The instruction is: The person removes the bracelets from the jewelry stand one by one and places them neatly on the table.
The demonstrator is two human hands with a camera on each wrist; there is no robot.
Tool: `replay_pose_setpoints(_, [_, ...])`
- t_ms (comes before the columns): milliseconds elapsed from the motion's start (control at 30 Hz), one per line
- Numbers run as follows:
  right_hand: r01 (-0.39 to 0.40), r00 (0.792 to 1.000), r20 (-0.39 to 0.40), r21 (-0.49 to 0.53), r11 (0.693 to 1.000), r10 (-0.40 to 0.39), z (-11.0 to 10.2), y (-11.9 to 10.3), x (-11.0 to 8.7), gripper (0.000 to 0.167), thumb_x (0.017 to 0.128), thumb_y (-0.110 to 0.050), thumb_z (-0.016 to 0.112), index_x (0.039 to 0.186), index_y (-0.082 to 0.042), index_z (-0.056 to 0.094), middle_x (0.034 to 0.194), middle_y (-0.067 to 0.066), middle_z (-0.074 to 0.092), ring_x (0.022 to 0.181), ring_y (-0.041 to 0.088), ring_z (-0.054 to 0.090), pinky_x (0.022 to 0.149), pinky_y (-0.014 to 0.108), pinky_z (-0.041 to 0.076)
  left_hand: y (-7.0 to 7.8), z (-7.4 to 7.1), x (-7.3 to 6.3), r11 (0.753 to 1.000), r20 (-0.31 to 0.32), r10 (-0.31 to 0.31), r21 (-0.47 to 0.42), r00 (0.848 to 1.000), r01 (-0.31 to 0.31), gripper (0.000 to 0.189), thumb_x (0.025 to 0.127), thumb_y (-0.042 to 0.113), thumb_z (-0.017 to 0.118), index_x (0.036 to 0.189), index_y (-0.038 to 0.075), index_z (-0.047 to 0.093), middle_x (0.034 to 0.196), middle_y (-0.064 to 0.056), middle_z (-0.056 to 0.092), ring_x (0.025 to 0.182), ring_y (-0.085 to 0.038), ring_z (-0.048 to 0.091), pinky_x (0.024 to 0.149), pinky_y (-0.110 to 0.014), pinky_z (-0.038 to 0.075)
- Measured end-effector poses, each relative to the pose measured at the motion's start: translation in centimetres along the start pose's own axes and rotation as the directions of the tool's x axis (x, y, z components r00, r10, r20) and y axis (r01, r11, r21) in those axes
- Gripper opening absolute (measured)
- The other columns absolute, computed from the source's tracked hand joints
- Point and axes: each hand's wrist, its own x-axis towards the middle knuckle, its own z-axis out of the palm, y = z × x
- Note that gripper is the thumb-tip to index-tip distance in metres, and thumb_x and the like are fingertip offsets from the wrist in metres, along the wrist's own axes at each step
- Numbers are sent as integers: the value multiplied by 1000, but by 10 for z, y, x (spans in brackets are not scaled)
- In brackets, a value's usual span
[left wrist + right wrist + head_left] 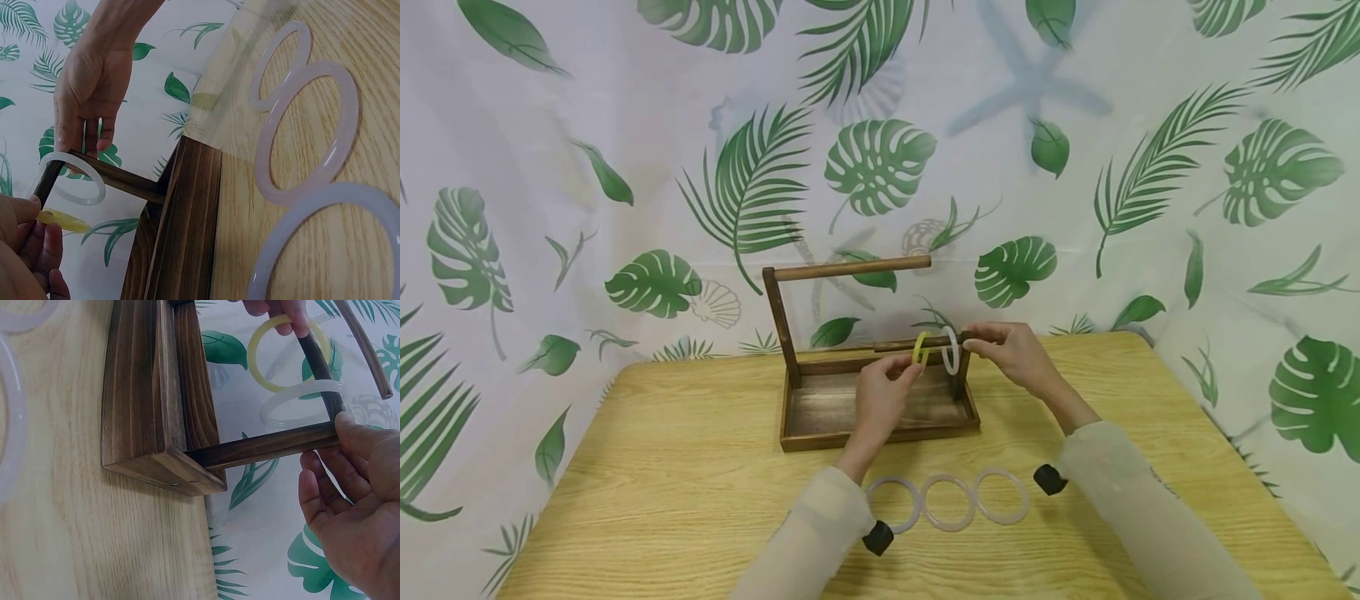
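Observation:
My left hand (877, 404) pinches a translucent yellow bangle (253, 355) at the lower rod of a dark wooden stand (880, 435). In the head view the rod appears to pass through this bangle. Nearer the right post, a white bangle (95, 197) hangs around the same rod. My right hand (1018, 354) grips the corner where the lower rod (317, 362) meets the short right post (269, 445), thumb on one side and fingers on the other. The left fingertips (31, 206) partly hide the rod's free end in the left wrist view.
Lavender (917, 500), pink (950, 527) and whitish (1025, 500) bangles lie in a row on the wooden table (685, 483), in front of the stand. A higher rod (850, 268) extends right from the tall left post (781, 325). A leaf-patterned cloth (880, 83) hangs behind.

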Motion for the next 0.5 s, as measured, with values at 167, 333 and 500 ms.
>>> replay_pose_setpoints(167, [0, 1000, 1, -8, 1000, 0, -1, 0, 0, 43, 103, -26, 68, 134, 3, 66, 126, 22, 70, 98, 35, 70, 88, 57, 55, -3, -5, 1, 1000, -8, 23, 20, 1000, -22, 19, 95, 15, 78, 108, 1, 79, 95, -9, 78, 82, -22, 71, 68, -30, 55])
replay_pose_setpoints(333, [4, 1000, 5, -6, 1000, -4, -1, 0, 0, 44, 103, -26, 68, 135, 4, 66, 127, 22, 69, 99, 35, 71, 88, 54, 56, -5, -10, 0, 999, -7, 37, 29, 999, -37, 20, 95, 15, 77, 108, 0, 79, 95, -10, 77, 83, -23, 71, 67, -28, 54])
replay_pose_setpoints(500, [0, 1000, 7, -21, 1000, 0, -1, 0, 0, 43, 103, -26, 67, 135, 3, 66, 127, 21, 70, 99, 33, 71, 87, 50, 56, -6, -17, 0, 999, -10, 41, 34, 999, -40, 21, 95, 15, 77, 109, 0, 79, 96, -10, 78, 83, -23, 70, 67, -30, 53])
